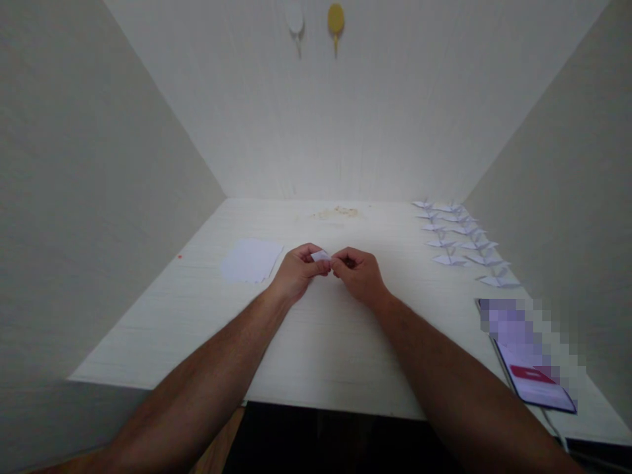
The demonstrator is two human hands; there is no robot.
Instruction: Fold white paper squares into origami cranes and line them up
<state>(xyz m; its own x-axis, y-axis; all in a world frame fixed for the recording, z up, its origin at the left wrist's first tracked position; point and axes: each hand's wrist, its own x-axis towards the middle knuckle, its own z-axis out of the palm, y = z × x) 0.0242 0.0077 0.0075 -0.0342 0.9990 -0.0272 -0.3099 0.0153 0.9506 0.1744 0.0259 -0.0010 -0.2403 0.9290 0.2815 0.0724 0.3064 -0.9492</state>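
Note:
A small folded piece of white paper (320, 255) is held between my two hands above the middle of the table. My left hand (299, 271) grips it with thumb and fingers. At the paper's right end, my right hand (359, 271) pinches with thumb and forefinger. Most of the paper is covered by my fingers, so its full shape is hidden. Just left of my left hand lies a stack of white paper sheets (251, 259). Two rows of folded paper cranes (449, 260) stand at the right side of the table.
A phone (533, 368) with a cable lies near the front right edge of the white table (345, 355). Walls enclose the left, right and back. A white hook (295, 20) and a yellow hook (336, 20) are on the back wall.

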